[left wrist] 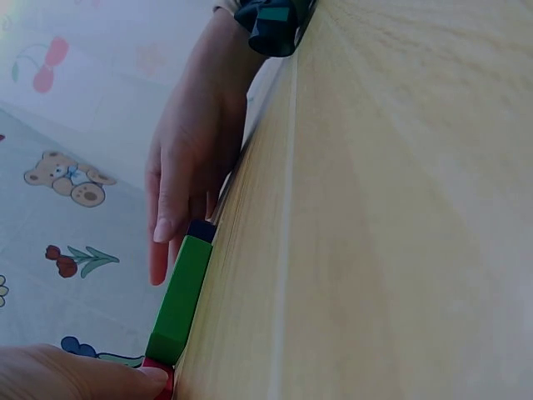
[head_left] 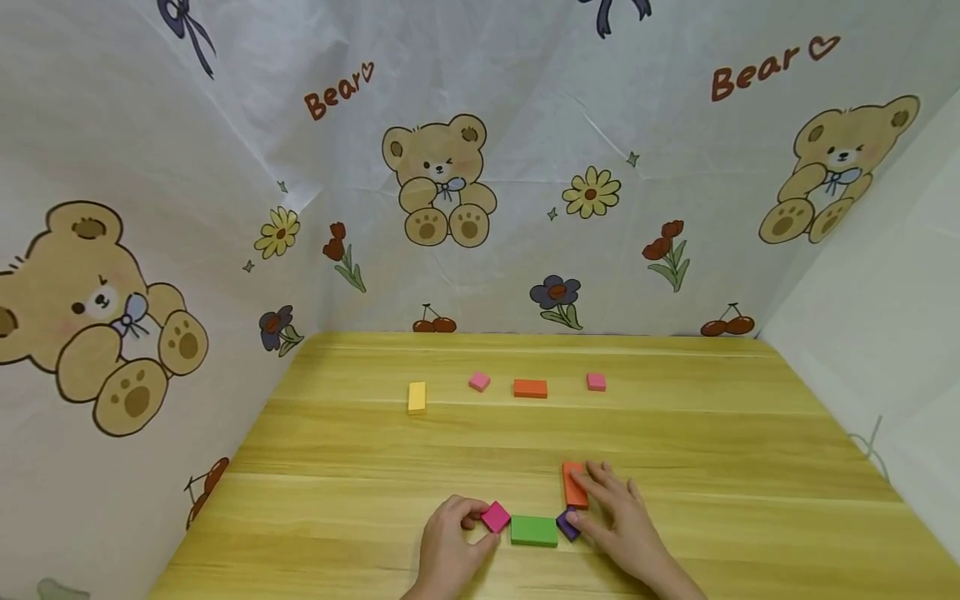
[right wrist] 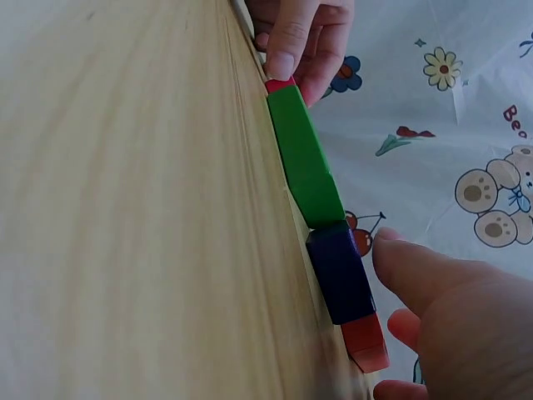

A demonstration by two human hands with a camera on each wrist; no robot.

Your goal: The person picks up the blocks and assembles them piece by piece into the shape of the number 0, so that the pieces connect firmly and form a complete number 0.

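Observation:
In the head view my left hand pinches a magenta square block, turned cornerwise, between thumb and fingers. Its corner meets the left end of a green rectangular block lying flat. At the green block's other end is a small purple block, also turned at an angle. Just behind that lies an orange-red rectangular block, pointing away from me. My right hand hovers over these two with loosely spread fingers, index fingertip over the orange-red block. In the right wrist view its thumb stands off from the purple block.
Farther back on the wooden table lie a yellow block, a pink block, another orange-red block and a second pink block. A bear-printed cloth hangs behind the table and along its left side.

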